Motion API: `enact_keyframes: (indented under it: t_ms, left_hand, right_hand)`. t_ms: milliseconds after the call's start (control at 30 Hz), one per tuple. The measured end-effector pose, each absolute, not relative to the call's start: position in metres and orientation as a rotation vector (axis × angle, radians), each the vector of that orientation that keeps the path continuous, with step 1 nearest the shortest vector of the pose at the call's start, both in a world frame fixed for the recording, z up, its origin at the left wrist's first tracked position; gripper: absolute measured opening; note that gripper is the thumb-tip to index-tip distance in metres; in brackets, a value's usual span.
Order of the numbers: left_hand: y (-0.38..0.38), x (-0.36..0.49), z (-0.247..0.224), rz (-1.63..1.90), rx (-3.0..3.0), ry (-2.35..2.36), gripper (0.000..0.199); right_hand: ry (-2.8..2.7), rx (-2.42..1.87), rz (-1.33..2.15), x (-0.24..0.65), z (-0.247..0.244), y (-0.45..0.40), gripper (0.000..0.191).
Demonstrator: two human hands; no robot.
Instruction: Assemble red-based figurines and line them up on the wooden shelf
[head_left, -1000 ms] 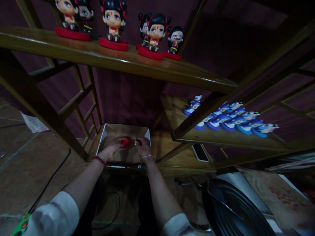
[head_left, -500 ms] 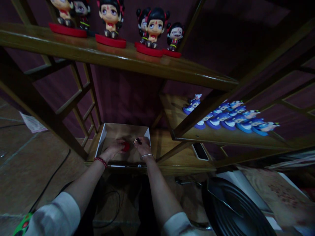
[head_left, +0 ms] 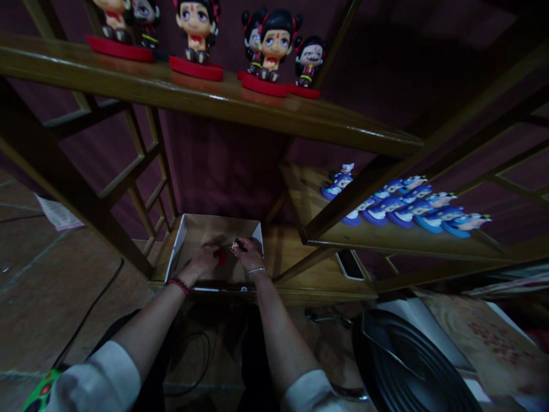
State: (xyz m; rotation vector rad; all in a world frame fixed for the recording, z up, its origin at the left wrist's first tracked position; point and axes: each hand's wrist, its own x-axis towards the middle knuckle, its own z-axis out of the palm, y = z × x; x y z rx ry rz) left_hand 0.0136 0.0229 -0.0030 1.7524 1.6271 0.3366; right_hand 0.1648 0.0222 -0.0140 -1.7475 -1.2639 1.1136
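Both hands are inside a shallow cardboard box (head_left: 178, 243) with white outer walls on the lowest shelf. My left hand (head_left: 203, 260), with a red bead bracelet at the wrist, closes on a red disc-shaped base (head_left: 221, 256) near the box's middle. Its fingertips are partly hidden. My right hand (head_left: 250, 252), wearing a silver bangle, pinches a small dark-haired figurine (head_left: 235, 246) just right of the red base. The figurine and the base are apart.
Several figurines on red bases (head_left: 196, 67) stand on the upper shelf (head_left: 206, 100). Blue figurines (head_left: 403, 209) crowd the middle shelf at right. A phone (head_left: 350, 264) lies right of the box. A black ridged stool seat (head_left: 412, 366) is at lower right, a cable (head_left: 92, 309) on the floor.
My left hand has shifted slightly over the red base, its fingers more curled. The figurine in my right hand has turned or risen a little. The camera view has moved slightly.
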Motion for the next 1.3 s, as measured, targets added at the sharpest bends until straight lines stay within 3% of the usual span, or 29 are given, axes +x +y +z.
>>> enact_keyframes:
  t_ms: [333,600,867,1300]
  left_hand:
    - [0.023,0.012,0.007,0.558,1.606,1.632,0.029]
    - [0.021,0.018,0.014,0.786,1.224,1.343,0.029]
    - [0.02,0.021,0.014,0.797,1.049,1.189,0.012]
    - [0.021,0.018,0.018,0.837,0.965,1.154,0.012]
  right_hand:
    - [-1.268,-1.648,1.191,0.163,-0.016,0.024,0.035]
    - [-1.328,-1.594,1.208,0.162,-0.018,0.025,0.038]
    - [-1.327,-1.484,1.229,0.158,-0.013,0.022,0.034]
    - [-1.22,-1.395,1.338,0.155,-0.006,0.021,0.034]
